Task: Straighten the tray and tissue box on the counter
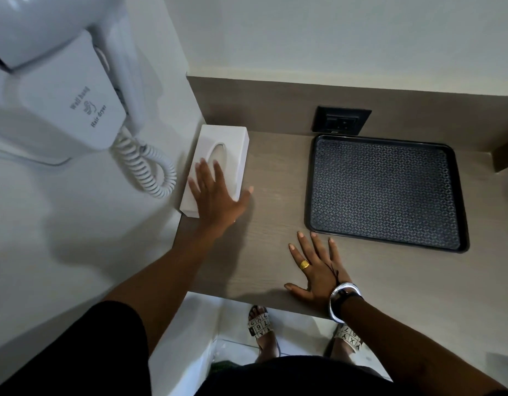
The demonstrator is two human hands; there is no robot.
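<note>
The left hand (215, 195) covers the near end of the white rectangular tissue box (232, 155), hiding that part of its oval slot. The white wall-hung hair dryer (61, 90) is cut off by the top and left edges. A brown wooden ledge (505, 155) at right runs out of view. The black wall socket (342, 120) seems switched, though its detail is too small to tell.

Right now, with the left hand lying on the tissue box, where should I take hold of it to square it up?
Grip across the short width at the near end of the tissue box, coming from above where the left hand lies flat, thumb on the right long side. The box is long, narrow and flat-topped, and its left side sits close to the wall, so fingers likely won't fit there; pressing down and pivoting may work better.
</note>
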